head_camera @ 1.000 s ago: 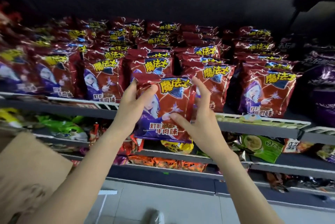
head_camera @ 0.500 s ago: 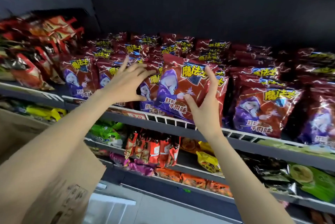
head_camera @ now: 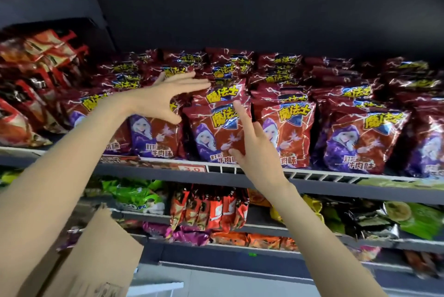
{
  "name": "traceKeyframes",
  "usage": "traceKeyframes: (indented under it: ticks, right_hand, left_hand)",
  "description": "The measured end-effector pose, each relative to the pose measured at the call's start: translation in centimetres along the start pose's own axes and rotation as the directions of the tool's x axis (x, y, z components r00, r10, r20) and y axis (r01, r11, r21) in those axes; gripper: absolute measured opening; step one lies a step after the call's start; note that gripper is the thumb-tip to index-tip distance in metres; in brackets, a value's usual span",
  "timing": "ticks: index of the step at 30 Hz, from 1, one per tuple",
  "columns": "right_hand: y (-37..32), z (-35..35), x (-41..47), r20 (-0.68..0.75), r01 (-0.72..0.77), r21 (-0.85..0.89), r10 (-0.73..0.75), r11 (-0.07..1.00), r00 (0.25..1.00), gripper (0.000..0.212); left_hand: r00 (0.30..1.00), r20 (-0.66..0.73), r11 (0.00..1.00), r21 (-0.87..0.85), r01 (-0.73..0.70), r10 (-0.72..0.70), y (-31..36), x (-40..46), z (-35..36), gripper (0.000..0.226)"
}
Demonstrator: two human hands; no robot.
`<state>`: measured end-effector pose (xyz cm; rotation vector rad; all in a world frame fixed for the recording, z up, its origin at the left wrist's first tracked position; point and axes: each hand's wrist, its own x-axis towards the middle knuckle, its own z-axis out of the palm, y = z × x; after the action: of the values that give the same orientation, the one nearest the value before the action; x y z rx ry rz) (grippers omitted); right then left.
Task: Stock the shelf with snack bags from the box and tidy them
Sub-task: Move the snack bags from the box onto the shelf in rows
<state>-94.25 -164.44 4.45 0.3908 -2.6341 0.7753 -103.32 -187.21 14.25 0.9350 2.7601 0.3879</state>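
head view, and both arms are up at the shelf [head_camera: 240, 182]. the left hand [head_camera: 165, 99] reaches in over the tops of the red snack bags, fingers stretched out flat and released, thumb hanging down in front of the row; the fingertips sit at the upper edge of the bags behind, gripping nothing. the right hand [head_camera: 257, 152] is spread against the front snack bag [head_camera: 216, 128], index finger pointing up along its right edge, thumb laid on the lower face of the pack, the other fingers loosely bent beside the neighbouring bag. it is released too, touching rather than grasping. that front bag stands upright at the shelf's lip, slightly tilted back, just above the price tag [head_camera: 193, 168] reading 3.0. it is one of a full row of red bags [head_camera: 360, 143] with a purple-hooded figure and yellow lettering, stacked several deep toward the dark back panel. to the far left sit other red and orange packs [head_camera: 28, 109]. on the shelf below: green bags [head_camera: 137, 194], a cluster of upright orange sachets [head_camera: 211, 207], purple packs [head_camera: 187, 234] and more green ones [head_camera: 418, 219] to the right. bottom left, the cardboard box [head_camera: 96, 256] shows a raised flap, well below the hands.
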Motion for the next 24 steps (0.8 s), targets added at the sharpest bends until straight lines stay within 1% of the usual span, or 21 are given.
traceKeyframes:
  ticks: [1, 2, 3, 4, 5, 6, 8, 12, 14, 16, 20, 22, 24]
  right_hand:
    - [-0.1, 0.1, -0.3, -0.034, -0.009, -0.080, 0.006, 0.997, 0.999, 0.096]
    - [-0.2, 0.3, -0.5, -0.072, -0.018, -0.133, 0.008, 0.991, 0.997, 0.096]
    - [-0.2, 0.5, -0.7, -0.106, -0.024, -0.155, 0.008, 0.988, 0.994, 0.094]
    - [-0.3, 0.6, -0.8, -0.118, -0.032, -0.148, 0.014, 0.988, 0.993, 0.094]
    - [-0.4, 0.6, -0.8, -0.112, -0.045, -0.111, 0.032, 0.993, 0.993, 0.093]
    - [-0.5, 0.6, -0.8, -0.097, -0.060, -0.068, 0.053, 0.996, 0.994, 0.093]
    - [-0.8, 0.7, -0.7, -0.080, -0.066, -0.060, 0.062, 0.996, 0.995, 0.094]
    - [-2.1, 1.2, -0.1, -0.044, -0.095, -0.125, 0.090, 0.988, 0.995, 0.096]
    - [-2.1, 1.4, -0.1, -0.075, -0.090, -0.158, 0.079, 0.983, 0.994, 0.093]
    - [-1.8, 1.6, -0.2, -0.091, -0.055, -0.178, 0.039, 0.983, 0.995, 0.091]
    - [-1.4, 1.3, 0.3, -0.005, -0.064, -0.062, 0.064, 0.996, 0.998, 0.091]
    - [-1.2, 1.4, 0.6, 0.031, -0.105, 0.080, 0.102, 0.991, 0.994, 0.099]
    - [-1.2, 1.7, 0.4, 0.092, -0.154, 0.195, 0.139, 0.968, 0.986, 0.113]
  left_hand:
    - [0.999, 0.043, 0.999, -0.038, 0.000, 0.002, 0.1, -0.3, -0.2, 0.088]
    - [0.998, 0.063, 1.000, -0.018, 0.003, -0.002, 0.5, -0.5, 0.0, 0.082]
    - [0.998, 0.062, 0.998, 0.061, 0.008, -0.011, 1.0, -0.4, 0.6, 0.083]
    - [0.999, 0.040, 0.984, 0.177, 0.006, -0.014, 1.6, -0.2, 1.3, 0.091]
    - [1.000, 0.003, 0.958, 0.287, -0.004, 0.003, 2.2, 0.1, 2.1, 0.098]
    - [0.999, -0.034, 0.935, 0.353, -0.013, 0.027, 2.7, 0.5, 2.8, 0.102]
    - [0.996, -0.074, 0.927, 0.375, -0.024, 0.056, 3.3, 1.2, 3.3, 0.104]
    - [0.994, -0.073, 0.904, 0.425, -0.039, 0.077, 3.3, 2.4, 2.9, 0.101]
    - [0.995, -0.064, 0.900, 0.433, -0.043, 0.078, 2.9, 2.4, 3.1, 0.102]
    - [0.994, -0.074, 0.895, 0.444, -0.044, 0.086, 2.2, 2.2, 3.3, 0.103]
    - [0.975, -0.151, 0.886, 0.458, -0.075, 0.161, 1.6, 2.8, 3.3, 0.101]
    - [0.970, -0.174, 0.877, 0.475, -0.065, 0.167, 2.0, 3.3, 3.1, 0.103]
    - [0.977, -0.183, 0.893, 0.450, -0.012, 0.105, 2.4, 3.3, 3.0, 0.103]
